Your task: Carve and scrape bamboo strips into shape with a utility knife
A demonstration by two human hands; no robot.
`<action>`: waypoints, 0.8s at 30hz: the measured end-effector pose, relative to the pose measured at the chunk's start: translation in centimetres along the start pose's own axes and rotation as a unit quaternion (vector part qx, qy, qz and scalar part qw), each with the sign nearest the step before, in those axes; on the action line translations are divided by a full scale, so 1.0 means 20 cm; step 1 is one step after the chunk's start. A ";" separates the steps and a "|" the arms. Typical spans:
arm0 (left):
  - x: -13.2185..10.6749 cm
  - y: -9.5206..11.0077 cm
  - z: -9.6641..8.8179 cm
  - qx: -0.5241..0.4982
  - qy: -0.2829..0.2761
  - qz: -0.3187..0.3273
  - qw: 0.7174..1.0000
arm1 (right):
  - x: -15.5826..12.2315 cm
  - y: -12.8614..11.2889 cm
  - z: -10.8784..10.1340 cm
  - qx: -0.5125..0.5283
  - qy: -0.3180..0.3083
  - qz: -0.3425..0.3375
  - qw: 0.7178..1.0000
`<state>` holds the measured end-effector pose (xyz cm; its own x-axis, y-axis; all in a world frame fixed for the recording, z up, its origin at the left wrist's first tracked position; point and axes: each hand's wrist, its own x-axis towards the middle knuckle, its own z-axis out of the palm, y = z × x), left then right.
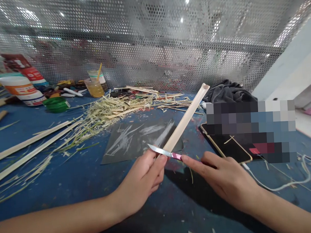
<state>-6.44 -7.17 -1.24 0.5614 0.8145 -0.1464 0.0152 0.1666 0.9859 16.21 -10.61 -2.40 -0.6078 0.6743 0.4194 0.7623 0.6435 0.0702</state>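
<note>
My left hand (147, 173) is closed round the lower end of a pale bamboo strip (187, 116), which slants up and away to the right. In my right hand (223, 175) is a small knife (176, 155) with a purplish-pink handle, my index finger stretched along it. The knife's bright blade lies across the strip just above my left thumb, its tip pointing left. Whether the edge bites into the bamboo I cannot tell. Beneath the strip, a dark sheet of sandpaper (125, 142) with whitish scuffs lies on the blue table (91, 183).
Bamboo shavings (106, 110) are heaped behind the sandpaper. Long strips (38, 145) lie at left. A green tape roll (56, 104), a white tub (21, 89) and a cup of yellowish liquid (94, 88) stand farther back. At right are a phone (223, 144), a white cable (282, 187) and dark cloth (229, 92).
</note>
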 end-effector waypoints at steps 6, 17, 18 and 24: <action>-0.01 -0.01 0.00 -0.031 -0.005 -0.016 0.999 | 0.01 0.18 -0.02 -0.006 0.098 0.088 0.991; -0.01 0.00 0.00 -0.042 -0.013 -0.017 0.999 | 0.02 0.20 0.00 0.065 0.101 0.111 0.987; -0.02 0.00 0.00 -0.042 -0.011 -0.023 0.999 | 0.03 0.23 -0.01 0.050 0.104 0.118 0.986; -0.08 -0.02 0.02 -0.053 -0.018 -0.085 0.995 | 0.03 0.35 -0.05 -0.036 0.177 0.196 0.964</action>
<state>-7.02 -8.69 -1.30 0.5880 0.7487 -0.3060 0.0271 0.3599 0.9326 21.47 -6.05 -0.73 -0.1659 0.6860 0.7084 0.9389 0.3295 -0.0992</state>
